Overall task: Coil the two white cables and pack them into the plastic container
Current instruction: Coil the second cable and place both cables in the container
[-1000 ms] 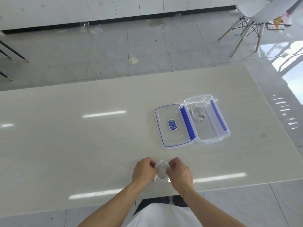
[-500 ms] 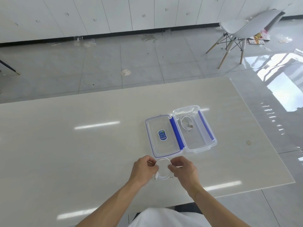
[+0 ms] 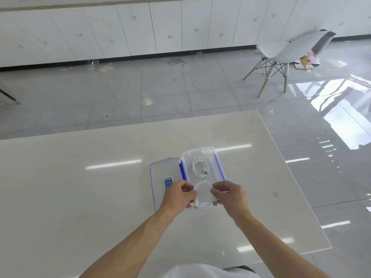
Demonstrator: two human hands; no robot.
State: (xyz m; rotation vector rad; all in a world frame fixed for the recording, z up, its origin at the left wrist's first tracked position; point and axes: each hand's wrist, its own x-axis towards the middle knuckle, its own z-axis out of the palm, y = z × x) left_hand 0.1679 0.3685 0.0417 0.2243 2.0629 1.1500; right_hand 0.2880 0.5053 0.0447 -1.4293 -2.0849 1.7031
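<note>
A clear plastic container [image 3: 217, 159] with blue edges lies open on the white table [image 3: 80, 197], its lid [image 3: 160, 169] folded out to the left. One coiled white cable [image 3: 199, 167] rests in the far end of the container. I hold a second coiled white cable [image 3: 203, 205] over the container's near end. My left hand [image 3: 176, 195] pinches the coil's left side and my right hand [image 3: 230, 195] pinches its right side. Both plug ends hang at the bottom of the loop.
A small round mark [image 3: 276, 194] sits on the table right of the container. The table's right edge runs close by. Beyond the table stand a white chair [image 3: 289, 51] and white cabinets [image 3: 160, 29], with scraps on the tiled floor.
Both hands have carried the coiled cable away from me, from the table's near edge to above the container's near end. The view has tilted up.
</note>
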